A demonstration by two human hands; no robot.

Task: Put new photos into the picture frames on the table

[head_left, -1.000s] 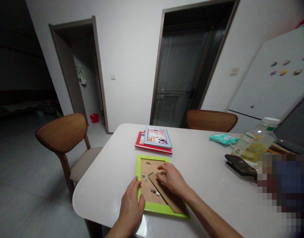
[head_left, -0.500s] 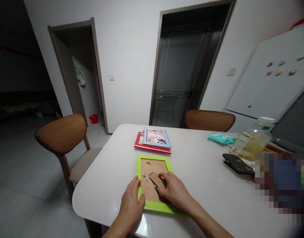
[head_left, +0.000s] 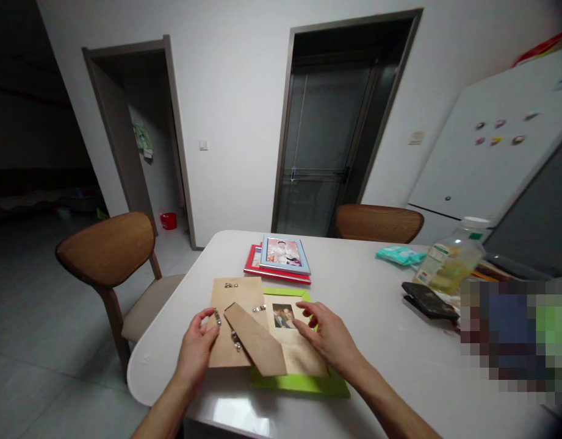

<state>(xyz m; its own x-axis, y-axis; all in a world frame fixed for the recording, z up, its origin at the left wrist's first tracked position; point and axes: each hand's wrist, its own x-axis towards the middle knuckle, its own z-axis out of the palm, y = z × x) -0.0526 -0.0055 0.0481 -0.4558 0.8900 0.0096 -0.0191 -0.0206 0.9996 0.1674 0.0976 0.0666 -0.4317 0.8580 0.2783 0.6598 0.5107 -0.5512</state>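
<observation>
My left hand (head_left: 196, 347) grips the left edge of a brown backing board (head_left: 244, 296), which has metal clips and a stand flap (head_left: 257, 341). The board is raised over the left part of a green picture frame (head_left: 303, 384). Inside the frame, a cream sheet with a small photo (head_left: 283, 316) shows to the right of the board. My right hand (head_left: 329, 335) hovers over the frame's right side, thumb and fingers apart, with nothing in it.
Behind lie a blue photo frame (head_left: 303, 250) and a red frame (head_left: 287, 278), stacked. At right are a teal packet (head_left: 399, 255), a black phone-like object (head_left: 429, 300) and a large bottle (head_left: 450, 262). Wooden chairs (head_left: 109, 247) stand at the table's edges.
The backing board has come out of the green frame and moved left in my left hand, uncovering the sheet and photo. My right hand has let go of the stand flap.
</observation>
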